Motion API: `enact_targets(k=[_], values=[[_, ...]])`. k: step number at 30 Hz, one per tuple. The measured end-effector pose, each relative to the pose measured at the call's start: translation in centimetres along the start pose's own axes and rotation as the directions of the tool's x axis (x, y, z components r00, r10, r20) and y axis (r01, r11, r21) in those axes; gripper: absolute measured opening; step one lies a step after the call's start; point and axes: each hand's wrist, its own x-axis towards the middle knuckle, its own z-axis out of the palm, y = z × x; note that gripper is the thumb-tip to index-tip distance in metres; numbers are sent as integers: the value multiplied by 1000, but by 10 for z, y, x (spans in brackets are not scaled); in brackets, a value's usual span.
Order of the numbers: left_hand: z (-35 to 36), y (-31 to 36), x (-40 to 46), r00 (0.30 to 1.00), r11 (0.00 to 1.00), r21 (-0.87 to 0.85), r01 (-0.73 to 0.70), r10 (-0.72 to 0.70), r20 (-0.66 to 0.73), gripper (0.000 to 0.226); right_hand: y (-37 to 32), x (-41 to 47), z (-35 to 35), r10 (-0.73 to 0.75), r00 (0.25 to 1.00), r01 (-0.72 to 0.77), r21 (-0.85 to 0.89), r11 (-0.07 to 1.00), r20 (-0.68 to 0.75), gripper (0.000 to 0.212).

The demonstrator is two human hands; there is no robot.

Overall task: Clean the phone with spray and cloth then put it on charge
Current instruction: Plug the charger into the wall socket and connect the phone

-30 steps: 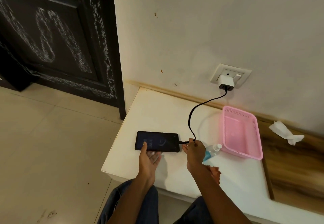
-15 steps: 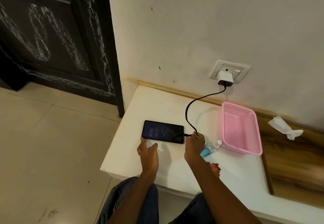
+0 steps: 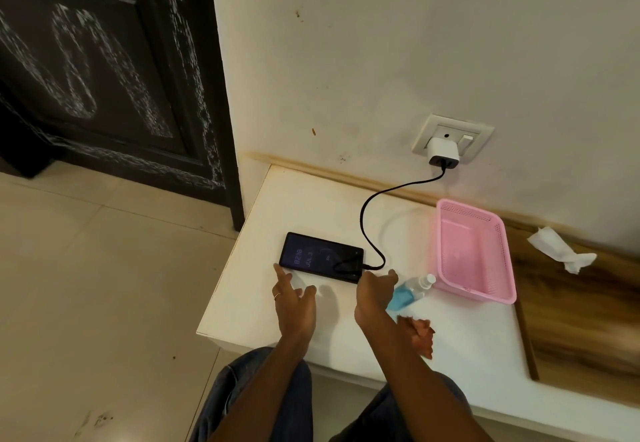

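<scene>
A black phone (image 3: 320, 257) lies flat on the white table (image 3: 311, 199) with its screen lit. A black cable (image 3: 367, 213) runs from its right end up to a white charger (image 3: 443, 150) in the wall socket (image 3: 452, 138). My left hand (image 3: 294, 298) rests just below the phone, one fingertip touching its lower left corner. My right hand (image 3: 375, 291) hovers with relaxed fingers near the phone's right end, holding nothing. A small spray bottle (image 3: 410, 292) of blue liquid lies on its side right of that hand. An orange-brown cloth (image 3: 420, 336) lies by my right forearm.
A pink plastic basket (image 3: 472, 251) stands at the right by the wall. A crumpled white tissue (image 3: 561, 249) lies on the wooden surface (image 3: 581, 320) beyond it. A dark door (image 3: 104, 71) and tiled floor (image 3: 86, 285) are to the left. My knees are under the table's front edge.
The phone was slid further onto the table and its screen lit up. My right hand let go of the cable plug. My left hand turned palm-down below the phone.
</scene>
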Motion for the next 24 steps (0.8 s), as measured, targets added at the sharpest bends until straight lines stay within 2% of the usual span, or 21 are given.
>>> enact_targets(k=[11,24], values=[[-1,-3,6,1000,994,109,-28,29,-9,77,22,-17,-1,-69,985,93,-154,984,157,60],[1,-8,10,999,992,122,-44,47,-22,74,21,-16,-7,-112,979,139,-153,978,172,58]])
